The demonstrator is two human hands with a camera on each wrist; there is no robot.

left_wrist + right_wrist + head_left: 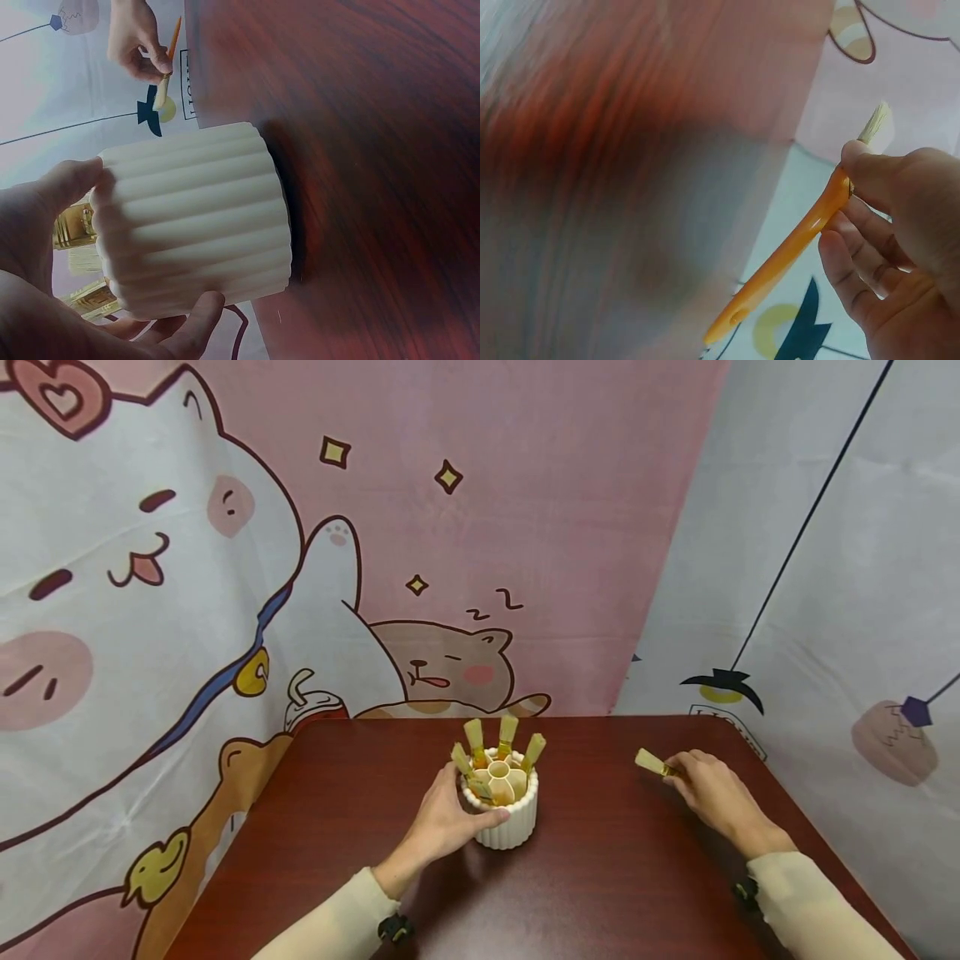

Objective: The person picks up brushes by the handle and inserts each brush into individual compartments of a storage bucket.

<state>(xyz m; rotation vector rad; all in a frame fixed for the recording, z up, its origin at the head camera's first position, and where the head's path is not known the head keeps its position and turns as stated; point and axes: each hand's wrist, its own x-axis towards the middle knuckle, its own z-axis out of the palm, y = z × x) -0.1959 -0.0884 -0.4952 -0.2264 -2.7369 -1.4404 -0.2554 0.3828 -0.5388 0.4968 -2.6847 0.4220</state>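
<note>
A white ribbed round holder (507, 828) stands upright on the dark red-brown table, divided inside into several compartments. My left hand (444, 817) grips it from its left side, thumb across the near rim; the left wrist view shows the fingers around the ribbed wall (195, 217). Several brushes (508, 731) with pale bristles stand in its outer compartments, bristles up. Off to the right, above the table, my right hand (708, 785) pinches a paintbrush (651, 762) near its ferrule. Its orange handle (780, 259) slants down and away from the fingers in the right wrist view.
The wooden table (360, 777) reaches back to a cloth backdrop (570, 527) printed with cartoon animals. A grey-white cloth wall (840, 568) closes off the right side.
</note>
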